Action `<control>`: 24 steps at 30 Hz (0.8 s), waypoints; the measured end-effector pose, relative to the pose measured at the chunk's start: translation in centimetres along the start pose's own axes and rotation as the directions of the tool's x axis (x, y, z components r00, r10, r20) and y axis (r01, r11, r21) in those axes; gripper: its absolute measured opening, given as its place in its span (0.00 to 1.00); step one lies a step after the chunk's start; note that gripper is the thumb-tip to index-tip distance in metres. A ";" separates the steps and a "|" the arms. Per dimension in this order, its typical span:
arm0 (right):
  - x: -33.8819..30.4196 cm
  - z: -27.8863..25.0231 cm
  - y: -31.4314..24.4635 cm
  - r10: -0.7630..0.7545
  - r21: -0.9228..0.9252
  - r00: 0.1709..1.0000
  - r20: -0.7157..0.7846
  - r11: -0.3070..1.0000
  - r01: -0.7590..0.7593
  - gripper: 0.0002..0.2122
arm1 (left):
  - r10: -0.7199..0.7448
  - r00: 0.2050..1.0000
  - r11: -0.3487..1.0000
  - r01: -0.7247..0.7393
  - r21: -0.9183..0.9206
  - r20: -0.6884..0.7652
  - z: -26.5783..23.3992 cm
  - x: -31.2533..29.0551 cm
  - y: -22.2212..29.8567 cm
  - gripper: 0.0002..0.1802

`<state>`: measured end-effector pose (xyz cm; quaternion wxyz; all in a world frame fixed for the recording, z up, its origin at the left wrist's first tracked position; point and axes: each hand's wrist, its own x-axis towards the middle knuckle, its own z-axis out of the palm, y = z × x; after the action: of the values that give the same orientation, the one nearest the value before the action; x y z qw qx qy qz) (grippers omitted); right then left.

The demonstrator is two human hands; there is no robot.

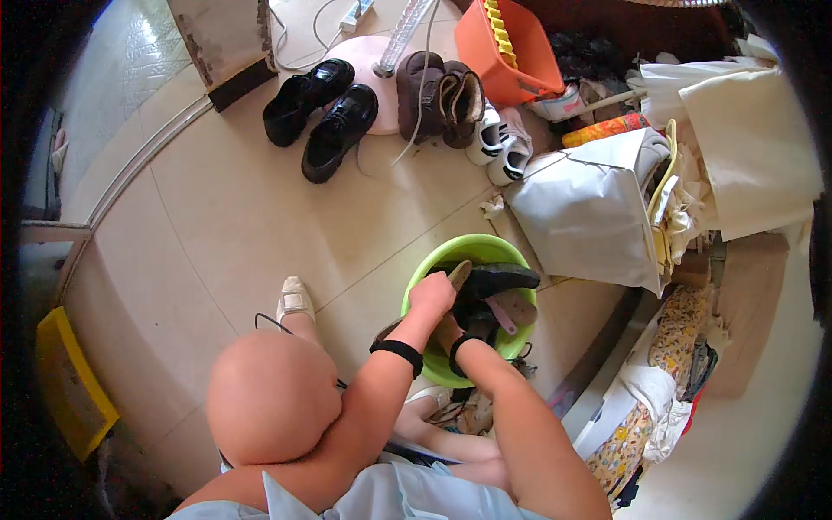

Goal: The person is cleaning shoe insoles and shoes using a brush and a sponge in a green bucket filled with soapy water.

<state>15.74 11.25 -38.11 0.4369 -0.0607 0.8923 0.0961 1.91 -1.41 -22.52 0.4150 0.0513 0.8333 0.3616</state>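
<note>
A green basin (418, 276) stands on the floor in front of me, with dark shoes (503, 277) in it. My left hand (432, 296) is closed over the basin's left side. From its fingers juts a tan oblong thing (460, 275) with a rounded end, whose kind I cannot make out. Just below, my right hand (447, 333) reaches in among the shoes; its fingers are mostly hidden, so its grip does not show. A pink handle (502, 315) lies among the shoes at the right. Something brown shows at the basin's left rim, partly behind my left wrist.
Black shoes (340, 132), brown boots (422, 95) and white sneakers (511, 147) stand farther off. An orange bin (511, 82) is behind them. A white bag (585, 212) stands right of the basin. Cloth and papers crowd the right side. A cable (425, 95) hangs near the boots.
</note>
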 end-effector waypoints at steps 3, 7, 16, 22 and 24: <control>-0.3 -1.0 0.7 0.000 0.110 1.000 0.020 0.994 -0.002 0.11 | 0.019 1.000 0.999 -0.019 -0.027 0.012 0.0 -0.1 0.0 0.15; -0.7 -3.0 1.8 -0.003 0.371 0.998 0.065 0.928 -0.021 0.12 | 0.009 0.999 0.998 -0.006 -0.055 0.048 -0.2 0.1 0.6 0.17; -2.2 -6.4 2.4 -0.038 0.823 0.982 0.187 0.551 -0.136 0.13 | 0.151 0.981 0.899 -0.085 -0.429 0.122 1.5 4.2 -1.3 0.18; -4.7 -6.0 2.3 -0.131 0.962 0.959 0.252 0.139 -0.234 0.13 | 0.010 0.904 0.459 0.375 -0.805 0.427 -1.5 -1.0 2.4 0.20; -5.8 -6.4 2.2 -0.174 0.964 0.950 0.260 -0.008 -0.265 0.13 | 0.053 0.873 0.324 0.445 -0.835 0.485 -0.5 -0.3 1.6 0.21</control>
<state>13.89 12.05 -29.44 0.4783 0.3124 0.6156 -0.5428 1.36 -0.66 -21.14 0.5820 -0.2205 0.3628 0.6935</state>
